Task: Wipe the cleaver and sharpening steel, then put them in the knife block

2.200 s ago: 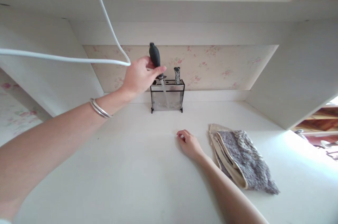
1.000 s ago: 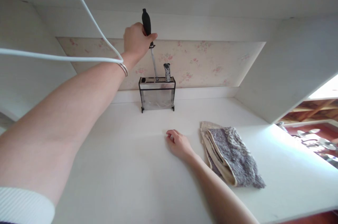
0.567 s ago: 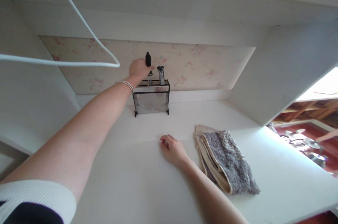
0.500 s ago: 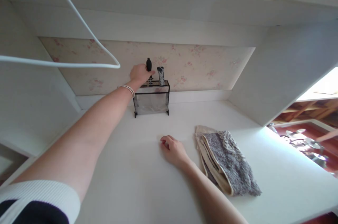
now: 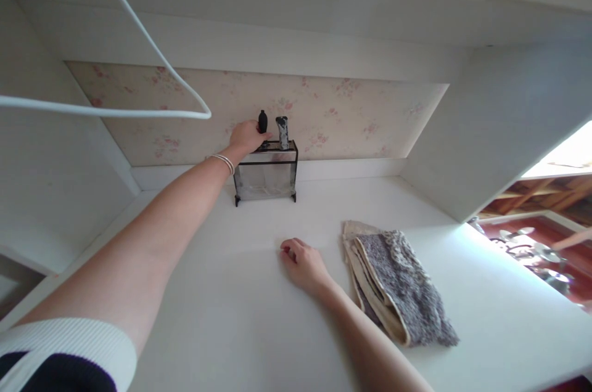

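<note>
A small see-through stand (image 5: 266,182) with a black frame stands on the white counter against the back wall. My left hand (image 5: 247,136) is closed on a black handle (image 5: 263,122) with a rounded, bulb-like top, at the left part of the stand's top. What lies below that grip is mostly hidden by my fingers. Beside it, a mottled black-and-white handle (image 5: 282,133) sticks upright out of the stand. My right hand (image 5: 305,265) rests on the counter with its fingers loosely curled, and I see nothing in it.
Right of my right arm lies a folded grey fluffy cloth (image 5: 402,287) with beige edging. A white cable (image 5: 152,50) hangs across the upper left. Overhead is a cabinet underside (image 5: 277,16), and side panels (image 5: 485,133) enclose the counter.
My left hand and the black handle have moved slightly down, closer to the stand's top. My right hand, the stand and the cloth have stayed put.
</note>
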A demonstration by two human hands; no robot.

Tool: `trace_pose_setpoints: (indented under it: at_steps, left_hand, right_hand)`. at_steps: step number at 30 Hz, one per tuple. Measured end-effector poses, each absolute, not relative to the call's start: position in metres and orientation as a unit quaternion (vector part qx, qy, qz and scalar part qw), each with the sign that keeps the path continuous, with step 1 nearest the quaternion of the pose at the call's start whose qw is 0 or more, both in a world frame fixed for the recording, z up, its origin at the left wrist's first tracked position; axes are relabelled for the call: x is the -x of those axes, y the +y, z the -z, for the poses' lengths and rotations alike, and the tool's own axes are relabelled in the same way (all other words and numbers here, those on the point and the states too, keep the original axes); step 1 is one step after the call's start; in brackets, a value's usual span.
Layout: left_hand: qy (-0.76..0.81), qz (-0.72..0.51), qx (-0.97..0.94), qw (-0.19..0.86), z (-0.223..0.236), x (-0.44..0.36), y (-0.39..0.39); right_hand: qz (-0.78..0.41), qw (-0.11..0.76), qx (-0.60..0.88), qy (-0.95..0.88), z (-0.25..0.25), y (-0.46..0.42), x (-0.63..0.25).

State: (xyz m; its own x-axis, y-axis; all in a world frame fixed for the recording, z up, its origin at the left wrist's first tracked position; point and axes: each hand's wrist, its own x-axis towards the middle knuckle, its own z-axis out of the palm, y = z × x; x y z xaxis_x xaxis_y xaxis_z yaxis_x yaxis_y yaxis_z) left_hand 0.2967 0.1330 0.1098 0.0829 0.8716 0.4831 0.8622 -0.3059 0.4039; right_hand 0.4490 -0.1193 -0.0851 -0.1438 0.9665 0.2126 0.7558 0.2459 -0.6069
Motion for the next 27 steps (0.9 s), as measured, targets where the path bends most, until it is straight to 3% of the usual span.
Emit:
trace_pose_setpoints:
  at_steps: [16,23,27]
  left_hand:
    - [0.564,-0.335,-0.753,0.052,-0.102,-0.293,0.127]
    - [0.530,-0.482,-0.698,-0.020,-0.098,-0.268,0.113]
    - [0.567,-0.567,-0.588,0.107,-0.083,-0.238,0.113]
  right_hand:
    - [-0.176,0.289,0.582,-0.739,0.084,-0.120,-0.449]
    - [-0.185,0.288,0.581,-0.738,0.085,-0.119,-0.450]
    - [-0.189,0.284,0.583,-0.737,0.086,-0.118,-0.449]
